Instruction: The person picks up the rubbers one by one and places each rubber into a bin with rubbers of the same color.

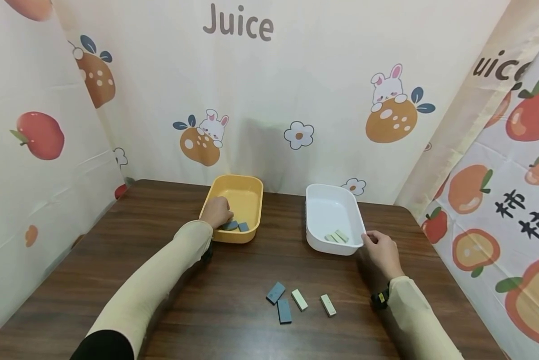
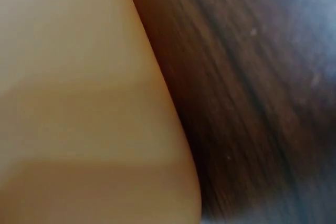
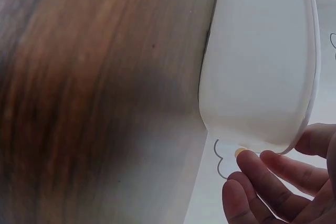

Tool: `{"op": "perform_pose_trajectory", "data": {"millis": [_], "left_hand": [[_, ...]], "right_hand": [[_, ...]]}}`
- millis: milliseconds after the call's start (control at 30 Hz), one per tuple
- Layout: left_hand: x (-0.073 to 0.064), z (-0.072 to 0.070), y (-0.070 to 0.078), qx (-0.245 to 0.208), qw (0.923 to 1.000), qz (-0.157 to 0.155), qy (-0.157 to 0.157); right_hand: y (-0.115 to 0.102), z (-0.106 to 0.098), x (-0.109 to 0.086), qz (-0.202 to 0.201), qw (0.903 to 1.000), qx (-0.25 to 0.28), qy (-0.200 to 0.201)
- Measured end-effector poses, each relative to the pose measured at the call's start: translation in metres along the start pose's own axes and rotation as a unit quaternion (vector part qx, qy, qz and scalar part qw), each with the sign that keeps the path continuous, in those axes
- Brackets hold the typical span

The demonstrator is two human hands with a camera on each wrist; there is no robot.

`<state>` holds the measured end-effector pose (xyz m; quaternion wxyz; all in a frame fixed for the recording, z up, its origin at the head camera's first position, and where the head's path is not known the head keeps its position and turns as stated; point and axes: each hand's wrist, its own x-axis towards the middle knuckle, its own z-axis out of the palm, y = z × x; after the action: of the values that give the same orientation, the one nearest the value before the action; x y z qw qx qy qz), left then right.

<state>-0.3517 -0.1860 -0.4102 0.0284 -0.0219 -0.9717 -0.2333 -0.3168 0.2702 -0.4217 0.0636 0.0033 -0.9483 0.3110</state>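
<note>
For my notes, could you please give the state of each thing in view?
Yellow rectangular tray: upright, blue-grey rectangular blocks inside.
White rectangular tray: upright, pale-green rectangular blocks inside.
Two loose blue-grey blocks: flat on the brown wood-grain table.
Two loose pale-green blocks: apart on the table.
Left hand: over the yellow tray's side, fingertips hidden.
Right hand: holding the white tray's rim.

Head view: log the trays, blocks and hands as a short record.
Left hand: at yellow tray, fingertips hidden
Right hand: holds white tray by its near right corner
Yellow tray contents: blue-grey blocks
White tray contents: pale green blocks
Loose on table: two blue-grey, two pale green
</note>
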Motion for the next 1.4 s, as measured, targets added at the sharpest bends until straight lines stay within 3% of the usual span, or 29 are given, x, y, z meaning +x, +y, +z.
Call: {"op": "perform_pose_trajectory", "data": {"millis": [300,400,567,767,1067,1400], "left_hand": [[0.004,0.002,-0.003,0.035,0.9984,0.001,-0.045],[0.001,-0.002,0.001,0.054,0.9979,0.022,-0.029],[-0.009,-0.011,0.007,0.045,0.9975,0.049,0.022],[-0.025,-0.022,0.013,0.043,0.9979,0.028,0.041],[-0.049,-0.029,0.009,0.038,0.9927,0.033,0.11],[-0.06,-0.038,0.004,0.026,0.9934,-0.009,0.111]], "right_hand": [[0.0,0.001,-0.001,0.004,1.0,0.006,-0.001],[-0.001,0.001,-0.001,0.003,1.0,0.005,0.0],[-0.002,0.0,-0.001,-0.001,1.0,0.004,0.005],[-0.004,-0.001,-0.002,-0.004,1.0,0.001,0.004],[0.0,-0.001,-0.003,-0.005,1.0,0.002,0.001],[0.001,-0.002,-0.002,-0.01,0.9999,0.003,-0.002]]}}
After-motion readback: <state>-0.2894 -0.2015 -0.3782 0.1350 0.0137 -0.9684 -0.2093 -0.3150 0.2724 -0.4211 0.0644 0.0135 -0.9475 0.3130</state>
